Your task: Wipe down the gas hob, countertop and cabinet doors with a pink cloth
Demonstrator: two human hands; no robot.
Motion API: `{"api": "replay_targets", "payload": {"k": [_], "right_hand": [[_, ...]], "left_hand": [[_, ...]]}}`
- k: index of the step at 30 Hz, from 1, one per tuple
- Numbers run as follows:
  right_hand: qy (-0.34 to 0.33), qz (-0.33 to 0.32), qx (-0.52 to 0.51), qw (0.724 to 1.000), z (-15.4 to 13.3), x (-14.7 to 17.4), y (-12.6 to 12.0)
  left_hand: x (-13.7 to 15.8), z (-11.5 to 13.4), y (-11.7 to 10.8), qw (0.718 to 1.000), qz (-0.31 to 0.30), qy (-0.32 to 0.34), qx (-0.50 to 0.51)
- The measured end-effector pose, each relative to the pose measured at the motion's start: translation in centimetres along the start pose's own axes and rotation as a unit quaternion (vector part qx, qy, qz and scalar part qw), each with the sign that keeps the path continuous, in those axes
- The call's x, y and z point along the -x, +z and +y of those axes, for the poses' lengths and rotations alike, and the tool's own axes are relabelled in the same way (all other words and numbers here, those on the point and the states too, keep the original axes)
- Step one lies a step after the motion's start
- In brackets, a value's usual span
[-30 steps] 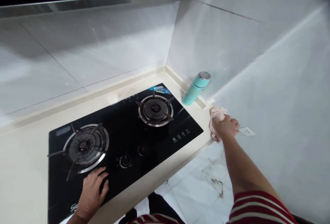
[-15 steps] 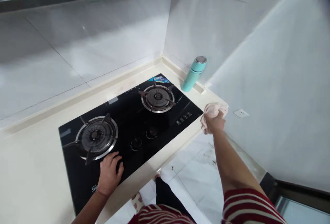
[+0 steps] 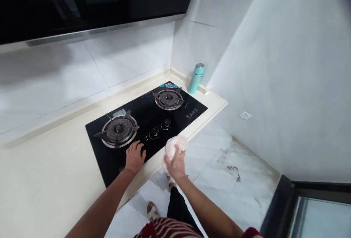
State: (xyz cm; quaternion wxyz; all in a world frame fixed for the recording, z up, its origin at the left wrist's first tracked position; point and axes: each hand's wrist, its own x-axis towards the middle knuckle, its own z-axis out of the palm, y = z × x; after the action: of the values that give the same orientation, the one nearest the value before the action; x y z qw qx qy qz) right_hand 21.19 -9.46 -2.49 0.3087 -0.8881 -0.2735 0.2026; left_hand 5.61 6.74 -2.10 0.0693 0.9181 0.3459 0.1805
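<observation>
A black glass gas stove [image 3: 149, 121] with two burners is set in the cream countertop [image 3: 55, 161]. My left hand [image 3: 135, 157] rests on the stove's front edge, fingers spread, just below the left burner [image 3: 119, 130]. Bunched in my right hand [image 3: 177, 163] is a pale pink cloth [image 3: 175, 146], held over the counter's front edge near the two control knobs [image 3: 160, 128]. Part of the cloth is hidden behind my fingers. The right burner [image 3: 169, 98] stands farther back, touched by neither hand.
A turquoise thermos flask [image 3: 195, 80] stands upright in the back right corner. Above the stove hangs a dark range hood [image 3: 109, 11]. A wall socket [image 3: 245, 115] is on the right wall. Dark stains [image 3: 234, 172] mark the tiled floor.
My right hand has moved left along the front edge with the cloth, from the counter's right end to near the knobs. My left hand stays on the stove. The view has tilted up.
</observation>
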Motion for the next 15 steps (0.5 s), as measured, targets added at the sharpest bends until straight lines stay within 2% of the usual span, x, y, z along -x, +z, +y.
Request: {"api": "replay_targets", "payload": {"k": [2,4,6,8,9,11,13,15], "right_hand": [[-0.034,-0.063,-0.031,0.997,-0.9,3.8,1.6],[-0.077,-0.159,-0.074,0.982,-1.3,6.7,2.0],[-0.099,-0.251,-0.118,0.956,-1.4,8.6,1.1],[-0.067,-0.288,-0.163,0.941,-1.0,9.3,-1.1],[-0.042,-0.274,-0.184,0.943,-0.7,9.2,-2.4],[-0.007,-0.189,-0.203,0.961,-0.2,8.4,-5.4],[-0.011,-0.065,-0.169,0.983,-0.2,6.6,-7.7],[-0.041,0.045,-0.092,0.994,-0.6,4.1,-8.7]], "left_hand": [[0.6,-0.3,0.0,1.0,-0.002,0.026,-0.006],[1.1,-0.6,0.1,0.998,0.0,0.054,-0.012],[1.3,-1.0,0.3,0.997,0.01,0.073,-0.018],[1.4,-1.2,0.4,0.996,0.026,0.083,-0.023],[1.3,-1.3,0.4,0.995,0.035,0.086,-0.024],[1.3,-1.5,0.2,0.994,0.051,0.094,-0.023],[1.3,-1.3,-0.1,0.993,0.064,0.099,-0.022],[1.5,-0.6,-0.4,0.992,0.078,0.099,-0.02]]}}
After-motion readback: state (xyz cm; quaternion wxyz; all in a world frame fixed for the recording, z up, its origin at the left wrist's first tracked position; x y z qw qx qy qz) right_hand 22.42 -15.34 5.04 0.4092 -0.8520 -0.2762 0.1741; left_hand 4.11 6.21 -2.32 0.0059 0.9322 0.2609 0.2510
